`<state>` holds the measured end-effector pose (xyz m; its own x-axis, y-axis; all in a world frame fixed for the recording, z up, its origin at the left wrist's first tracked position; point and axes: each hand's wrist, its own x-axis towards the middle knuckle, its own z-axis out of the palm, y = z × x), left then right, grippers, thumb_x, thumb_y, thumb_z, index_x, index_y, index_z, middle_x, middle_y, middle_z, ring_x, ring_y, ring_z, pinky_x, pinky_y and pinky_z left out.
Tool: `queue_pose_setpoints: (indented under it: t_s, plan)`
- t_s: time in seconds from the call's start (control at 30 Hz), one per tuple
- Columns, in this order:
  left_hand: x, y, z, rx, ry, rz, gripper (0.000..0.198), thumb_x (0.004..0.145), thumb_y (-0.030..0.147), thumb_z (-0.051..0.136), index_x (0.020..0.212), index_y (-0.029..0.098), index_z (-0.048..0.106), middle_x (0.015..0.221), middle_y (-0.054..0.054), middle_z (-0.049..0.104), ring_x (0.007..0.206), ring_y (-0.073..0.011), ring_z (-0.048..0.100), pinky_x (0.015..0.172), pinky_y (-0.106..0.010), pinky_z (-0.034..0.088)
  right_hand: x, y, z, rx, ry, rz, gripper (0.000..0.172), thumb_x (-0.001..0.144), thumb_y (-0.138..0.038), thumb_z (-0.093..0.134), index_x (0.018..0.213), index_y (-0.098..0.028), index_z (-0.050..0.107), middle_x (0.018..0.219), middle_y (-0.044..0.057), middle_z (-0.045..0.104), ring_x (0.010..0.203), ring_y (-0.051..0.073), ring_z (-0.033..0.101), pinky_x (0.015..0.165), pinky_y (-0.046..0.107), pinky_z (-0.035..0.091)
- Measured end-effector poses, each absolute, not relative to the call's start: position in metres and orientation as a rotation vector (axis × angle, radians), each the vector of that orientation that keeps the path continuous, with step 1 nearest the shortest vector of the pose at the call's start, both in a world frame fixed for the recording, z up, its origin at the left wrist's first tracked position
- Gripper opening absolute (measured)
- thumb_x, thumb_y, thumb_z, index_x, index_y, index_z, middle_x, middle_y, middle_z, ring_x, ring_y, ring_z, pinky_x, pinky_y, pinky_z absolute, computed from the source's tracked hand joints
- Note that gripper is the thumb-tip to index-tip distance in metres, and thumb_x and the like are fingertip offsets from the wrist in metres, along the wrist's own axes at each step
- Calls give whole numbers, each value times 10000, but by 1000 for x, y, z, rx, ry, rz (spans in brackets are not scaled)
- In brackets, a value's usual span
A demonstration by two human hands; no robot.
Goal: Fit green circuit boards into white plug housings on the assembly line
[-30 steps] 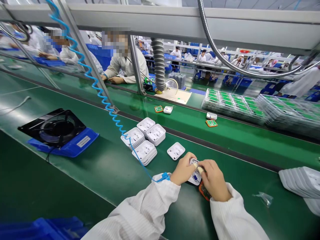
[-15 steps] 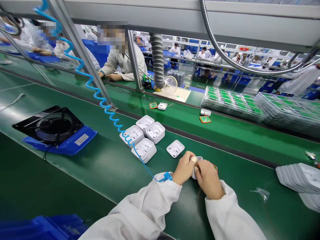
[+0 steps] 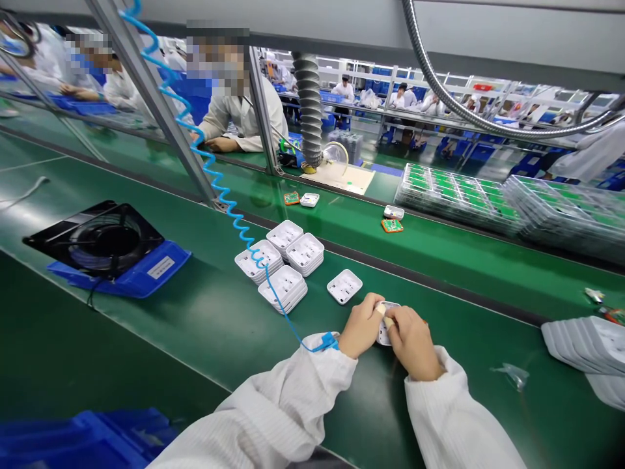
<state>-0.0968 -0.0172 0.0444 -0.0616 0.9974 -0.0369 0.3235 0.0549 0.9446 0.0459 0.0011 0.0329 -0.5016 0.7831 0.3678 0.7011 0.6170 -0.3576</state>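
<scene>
We hold the white, rounded-square plastic housing (image 3: pixel 385 335) in both hands: left hand (image 3: pixel 359 327) gripping its left side, right hand (image 3: pixel 414 340) its right, fingertips over its face. The opposed grips probably steady it. It is between the hands, above the smooth green workbench (image 3: pixel 185 319), short of the far edge. A blue plastic clip (image 3: pixel 327 341) sits at our left wrist, presumably for grounding. Farther left, one loose white plastic shell (image 3: pixel 344 286) lies near that edge; past it, four close-set white shell stacks (image 3: pixel 288 281), likely grouped to save room.
</scene>
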Motion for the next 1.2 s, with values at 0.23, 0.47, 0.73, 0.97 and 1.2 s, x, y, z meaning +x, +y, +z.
queue_pose_setpoints:
  t_s: [0.23, 0.47, 0.73, 0.97, 1.2]
  plan:
    - [-96, -18, 45, 1396, 1536, 1021, 249, 870, 283, 372, 1034, 223, 549, 959, -13, 645, 876, -174, 578, 759, -281, 430, 45, 0, 33, -1151, -2359, 220, 153, 869, -169, 367, 814, -188, 509, 791, 47, 532, 765, 192, 479, 701, 322, 369]
    - [-95, -16, 40, 1363, 1580, 999, 260, 862, 292, 384, 1034, 225, 568, 977, -27, 653, 911, -188, 587, 810, -296, 436, 42, 0, 24, -1108, -2417, 73, 184, 860, -128, 333, 800, -182, 499, 769, 54, 518, 728, 194, 447, 667, 322, 354]
    - [-95, -18, 38, 1356, 1624, 934, 303, 808, 208, 424, 1082, 222, 553, 1003, -47, 654, 943, -211, 586, 838, -318, 427, 39, 1, 18, -1077, -2406, 37, 225, 864, -142, 336, 706, -197, 486, 714, 48, 515, 672, 188, 432, 620, 314, 351]
    - [-103, -10, 34, 1348, 1480, 1108, 307, 812, 173, 390, 1079, 190, 539, 1042, -39, 630, 942, -165, 576, 829, -272, 446, 59, -2, 22, -1136, -2314, 104, 170, 862, -288, 485, 980, -184, 547, 957, 82, 570, 895, 224, 485, 764, 360, 400]
    - [-104, -13, 43, 1531, 1502, 986, 363, 822, 190, 385, 1155, 210, 527, 1048, -31, 639, 931, -177, 587, 821, -281, 452, 66, -6, 14, -1139, -2375, 25, 113, 872, -203, 447, 826, -185, 549, 792, 58, 540, 783, 202, 458, 727, 341, 386]
